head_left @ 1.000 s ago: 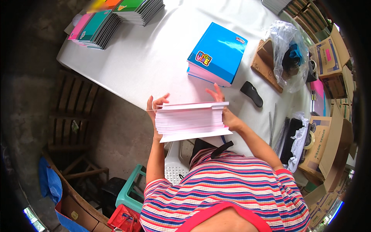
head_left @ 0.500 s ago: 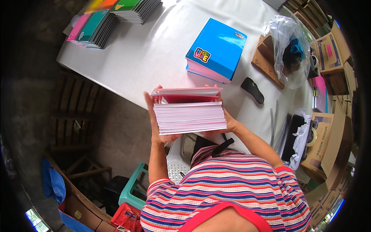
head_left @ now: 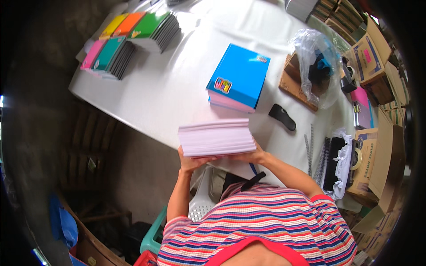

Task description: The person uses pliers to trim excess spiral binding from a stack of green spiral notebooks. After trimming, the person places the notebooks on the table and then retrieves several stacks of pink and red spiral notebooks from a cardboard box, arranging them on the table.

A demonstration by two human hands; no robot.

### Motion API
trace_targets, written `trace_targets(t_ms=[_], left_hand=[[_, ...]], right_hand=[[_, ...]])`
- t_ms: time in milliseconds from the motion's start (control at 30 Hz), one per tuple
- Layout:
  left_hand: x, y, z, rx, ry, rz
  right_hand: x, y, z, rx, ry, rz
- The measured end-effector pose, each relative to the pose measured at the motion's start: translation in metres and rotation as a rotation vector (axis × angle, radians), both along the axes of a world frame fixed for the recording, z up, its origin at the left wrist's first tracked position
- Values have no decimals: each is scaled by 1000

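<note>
A thick stack of white-pink paper sheets (head_left: 216, 141) is held up over the table's near edge, its layered edges facing me. My left hand (head_left: 191, 162) grips it at the lower left, and my right hand (head_left: 250, 154) supports it at the lower right. Both sets of fingers are partly hidden beneath the stack. Just beyond it lies a pile of blue-covered, unbound notebooks (head_left: 242, 73) with pale page blocks below the top cover. A small black oblong object (head_left: 282, 117) rests to the right of that pile.
The white-covered table (head_left: 146, 113) carries bound notebooks (head_left: 113, 55) in several colours at far left. On the right are a wooden block (head_left: 295, 91) under a clear plastic bag (head_left: 317, 66), metal spiral coils (head_left: 309, 148) and open cardboard boxes (head_left: 370, 155). A white chair (head_left: 202, 208) stands below.
The gap under the stack's top sheets has closed, and the dark pink surface inside no longer shows. My hands have shifted to the stack's underside. The whole view has moved slightly.
</note>
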State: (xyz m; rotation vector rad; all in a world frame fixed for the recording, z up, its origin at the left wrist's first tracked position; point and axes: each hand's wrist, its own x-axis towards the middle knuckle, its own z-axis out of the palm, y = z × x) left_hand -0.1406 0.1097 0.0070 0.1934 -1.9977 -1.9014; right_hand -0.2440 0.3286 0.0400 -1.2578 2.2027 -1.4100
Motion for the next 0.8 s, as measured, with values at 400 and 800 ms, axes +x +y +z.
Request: trace_targets(t_ms=[400,800], left_hand=[[-236,-2,216,-315,-418,-439],[-276,-19,119,-240,-553,-452]], right_hand=[[-131,7,155,-70,-833,-473],[-153,16,96,-344,-1352,-281]])
